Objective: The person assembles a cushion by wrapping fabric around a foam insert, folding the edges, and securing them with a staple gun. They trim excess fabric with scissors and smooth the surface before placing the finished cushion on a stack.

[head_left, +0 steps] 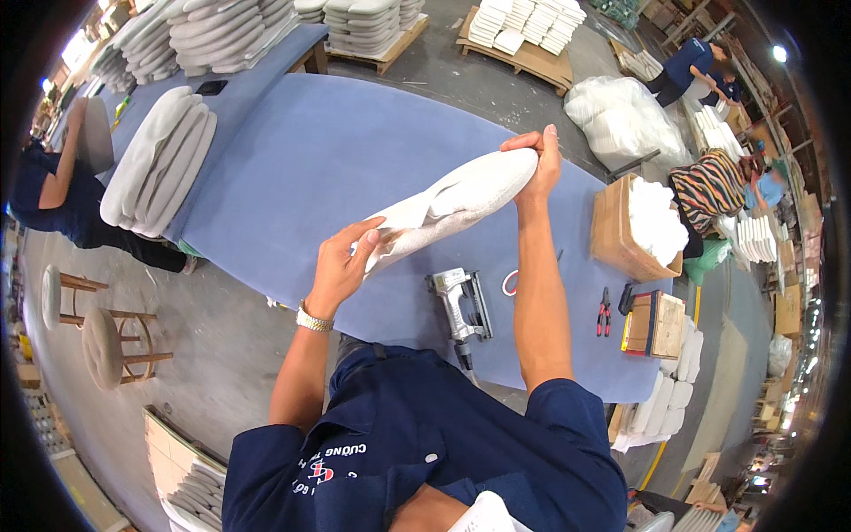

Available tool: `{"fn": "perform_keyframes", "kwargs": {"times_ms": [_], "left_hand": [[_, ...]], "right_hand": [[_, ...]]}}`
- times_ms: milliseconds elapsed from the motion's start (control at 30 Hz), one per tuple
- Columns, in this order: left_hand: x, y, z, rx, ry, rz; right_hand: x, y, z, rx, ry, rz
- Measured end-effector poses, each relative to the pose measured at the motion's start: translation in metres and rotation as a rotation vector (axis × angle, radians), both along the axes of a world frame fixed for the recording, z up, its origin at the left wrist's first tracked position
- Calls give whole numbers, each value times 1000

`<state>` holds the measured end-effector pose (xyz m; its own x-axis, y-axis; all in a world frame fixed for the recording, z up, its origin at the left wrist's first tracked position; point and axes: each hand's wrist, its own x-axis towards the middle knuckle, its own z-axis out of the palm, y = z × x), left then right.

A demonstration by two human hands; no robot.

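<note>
Above the blue-covered table point(292, 168) I hold up a light grey, fabric-covered seat pad point(483, 186), tilted with its far right end higher. A fold or loose flap of pale cloth runs along its upper side. My left hand point(341, 270), with a metal watch at the wrist, pinches the near left end between thumb and fingers. My right hand point(541, 168) grips the far right end, with some of its fingers hidden behind the pad. Below the pad a silver staple gun point(456, 306) lies on the table, its hose running toward my body.
Red-handled pliers point(604, 315), a wooden box point(660, 324) and a cardboard box point(612, 217) full of white material point(654, 222) stand at the right. A stack of pads point(160, 164) stands at the left near a co-worker point(53, 186). Stools point(105, 348) stand on the floor.
</note>
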<state>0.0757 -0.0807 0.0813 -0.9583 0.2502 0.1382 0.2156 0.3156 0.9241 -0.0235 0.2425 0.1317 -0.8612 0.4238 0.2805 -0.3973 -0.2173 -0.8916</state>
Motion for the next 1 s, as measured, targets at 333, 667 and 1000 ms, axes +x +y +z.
{"fn": "perform_keyframes", "kwargs": {"times_ms": [333, 667, 1000], "left_hand": [[-6, 19, 105, 251, 550, -51], [31, 44, 47, -133, 393, -276], [28, 15, 17, -45, 294, -116]], "right_hand": [[-2, -12, 0, 12, 173, 227], [-3, -3, -7, -107, 159, 261], [9, -3, -10, -160, 29, 170]]}}
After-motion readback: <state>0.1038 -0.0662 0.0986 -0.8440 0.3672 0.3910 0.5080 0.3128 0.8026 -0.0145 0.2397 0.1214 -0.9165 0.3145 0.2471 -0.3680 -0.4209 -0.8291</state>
